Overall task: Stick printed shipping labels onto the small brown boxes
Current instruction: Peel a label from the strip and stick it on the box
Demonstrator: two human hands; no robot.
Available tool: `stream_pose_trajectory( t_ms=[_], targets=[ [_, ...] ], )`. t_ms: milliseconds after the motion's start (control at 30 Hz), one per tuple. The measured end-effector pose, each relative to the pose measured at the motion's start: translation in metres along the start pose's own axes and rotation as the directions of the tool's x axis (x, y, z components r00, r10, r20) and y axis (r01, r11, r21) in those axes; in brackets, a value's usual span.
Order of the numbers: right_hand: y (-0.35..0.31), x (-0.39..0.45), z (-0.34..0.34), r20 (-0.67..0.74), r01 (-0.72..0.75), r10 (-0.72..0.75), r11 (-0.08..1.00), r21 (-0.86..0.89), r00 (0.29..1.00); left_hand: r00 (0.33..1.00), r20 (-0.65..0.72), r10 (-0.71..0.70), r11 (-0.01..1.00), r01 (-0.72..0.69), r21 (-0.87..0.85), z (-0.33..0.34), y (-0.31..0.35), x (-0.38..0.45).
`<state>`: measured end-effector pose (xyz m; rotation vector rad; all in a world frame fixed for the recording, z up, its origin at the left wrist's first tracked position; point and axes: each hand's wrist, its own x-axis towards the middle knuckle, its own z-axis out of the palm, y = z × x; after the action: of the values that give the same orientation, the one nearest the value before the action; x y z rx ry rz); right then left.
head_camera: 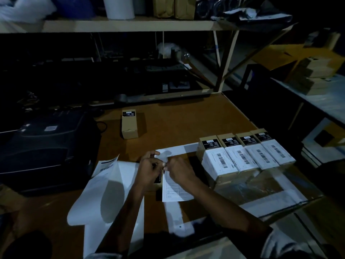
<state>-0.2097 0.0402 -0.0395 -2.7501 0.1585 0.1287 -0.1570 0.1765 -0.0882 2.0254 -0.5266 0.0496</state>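
A printed label (174,189) lies over a small box at the table's middle; only a dark edge of that box (158,177) shows. My left hand (148,168) curls round the box's top left side. My right hand (177,169) pinches the label's upper edge, fingertips close to the left hand. A row of several labelled brown boxes (244,156) stands to the right. One brown box with no white label (129,124) lies apart, farther back.
A dark label printer (46,146) fills the left side. White backing sheets (110,199) curl in front of it, and strips of backing (175,215) frame the work spot. Shelving (130,25) rises behind, and stacked cartons (313,75) sit at the right.
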Motion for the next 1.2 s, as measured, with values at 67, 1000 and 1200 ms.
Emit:
stream_pose_trajectory(
  t_ms=[67, 1000, 1200],
  targets=[
    [0.011, -0.005, -0.004, 0.009, -0.021, 0.021, 0.999, -0.024, 1.000, 1.000, 0.026, -0.016, 1.000, 0.016, -0.002, -0.002, 0.000, 0.000],
    [0.051, -0.060, 0.016, -0.114, -0.156, 0.172, 0.979, 0.130, 0.979, 0.991, 0.113, -0.069, 0.827, -0.007, 0.562, 0.006, 0.022, -0.007],
    [0.064, -0.090, 0.035, -0.139, -0.009, 0.081, 0.891, 0.454, 0.987, 0.990, 0.117, 0.079, 0.868, -0.126, 0.480, 0.000, 0.016, -0.025]
  ],
)
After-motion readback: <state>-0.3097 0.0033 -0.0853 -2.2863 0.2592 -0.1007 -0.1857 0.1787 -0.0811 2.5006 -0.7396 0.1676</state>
